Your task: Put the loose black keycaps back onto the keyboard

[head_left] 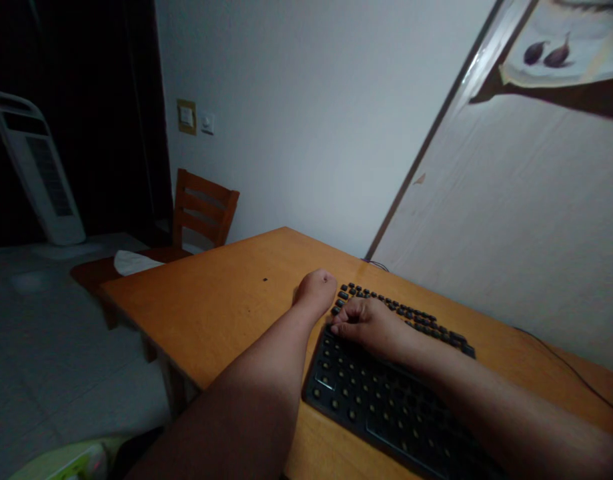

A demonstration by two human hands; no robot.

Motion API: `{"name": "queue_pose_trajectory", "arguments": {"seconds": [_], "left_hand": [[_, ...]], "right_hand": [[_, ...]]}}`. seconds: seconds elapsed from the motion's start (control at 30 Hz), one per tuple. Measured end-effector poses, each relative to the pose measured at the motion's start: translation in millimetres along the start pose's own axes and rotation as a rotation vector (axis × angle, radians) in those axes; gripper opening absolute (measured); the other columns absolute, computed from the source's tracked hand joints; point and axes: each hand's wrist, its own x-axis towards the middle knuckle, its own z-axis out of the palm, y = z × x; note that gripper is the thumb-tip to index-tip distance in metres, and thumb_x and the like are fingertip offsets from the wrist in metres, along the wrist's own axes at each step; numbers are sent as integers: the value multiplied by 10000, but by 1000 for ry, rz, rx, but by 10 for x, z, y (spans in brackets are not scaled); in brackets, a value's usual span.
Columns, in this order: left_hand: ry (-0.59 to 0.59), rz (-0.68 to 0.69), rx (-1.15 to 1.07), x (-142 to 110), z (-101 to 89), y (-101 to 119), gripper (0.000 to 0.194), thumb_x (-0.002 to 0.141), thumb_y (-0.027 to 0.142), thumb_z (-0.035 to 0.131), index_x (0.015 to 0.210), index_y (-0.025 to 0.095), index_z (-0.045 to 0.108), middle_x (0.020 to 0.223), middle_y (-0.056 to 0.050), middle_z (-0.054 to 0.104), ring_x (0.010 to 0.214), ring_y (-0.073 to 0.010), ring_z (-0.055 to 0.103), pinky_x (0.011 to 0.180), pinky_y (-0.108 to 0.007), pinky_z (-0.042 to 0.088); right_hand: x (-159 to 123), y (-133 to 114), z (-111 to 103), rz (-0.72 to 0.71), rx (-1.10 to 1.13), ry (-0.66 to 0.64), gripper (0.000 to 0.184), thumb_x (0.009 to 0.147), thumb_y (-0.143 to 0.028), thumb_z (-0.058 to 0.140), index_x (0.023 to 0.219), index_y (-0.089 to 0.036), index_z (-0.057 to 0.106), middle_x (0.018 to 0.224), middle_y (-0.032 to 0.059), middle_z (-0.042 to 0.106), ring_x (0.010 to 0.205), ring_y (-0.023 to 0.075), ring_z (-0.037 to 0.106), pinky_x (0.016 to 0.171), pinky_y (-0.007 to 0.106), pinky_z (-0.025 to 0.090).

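Forearms (266,373), black keyboard (356,400) on wooden table (211,293)

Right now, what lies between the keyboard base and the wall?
Loose keycaps in rows, partly behind the right hand, then tabletop with a dark cable; the head view shows it.

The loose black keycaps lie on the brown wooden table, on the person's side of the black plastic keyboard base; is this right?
The side is wrong: the head view shows the loose keycaps on the far side of the keyboard base. They do lie on the brown wooden table.
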Motion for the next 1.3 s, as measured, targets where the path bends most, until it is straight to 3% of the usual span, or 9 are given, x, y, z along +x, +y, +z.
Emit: {"name": "queue_pose_trajectory", "arguments": {"seconds": [0.3,0.5,0.73,0.9,1.1,1.3], "left_hand": [[-8,25,-2,11,10,-17,208,838,322,502,847,234,691,774,-15,704,721,-166,626,637,-252,451],[-10,2,-14,2,-9,13,190,822,319,520,825,229,687,744,-9,697,729,-163,628,636,-242,445],[-22,-8,-20,-30,-41,58,185,826,304,521,810,223,686,736,-13,704,718,-161,632,646,-243,449],[-28,-11,-1,-29,-48,73,185,827,304,522,813,219,685,752,-22,708,724,-168,633,646,-248,450],[-23,7,21,-18,-35,55,205,827,300,503,806,215,688,769,-28,705,704,-164,617,622,-247,434],[-21,-11,2,-26,-39,74,191,826,308,519,805,217,686,763,-22,703,723,-161,616,641,-240,441]], "right_hand": [[7,-42,-10,-11,-41,-16,152,780,-286,633,694,-162,652,676,-1,612,631,131,542,601,245,405],[21,82,7,74,150,-56,228,760,-379,682,706,-161,644,622,-20,578,564,109,470,548,234,376],[-8,73,-18,128,296,-95,246,762,-391,695,767,-146,684,687,-2,627,604,111,500,590,238,399],[-13,48,-12,119,224,-90,217,781,-370,664,758,-156,682,679,-4,628,592,114,503,572,234,400],[-30,-31,16,-11,-50,8,136,806,-264,605,722,-179,669,657,-3,624,643,142,548,616,247,412],[-51,-141,24,-67,-181,49,125,808,-220,595,710,-178,661,696,8,637,691,154,570,659,252,415]]}}
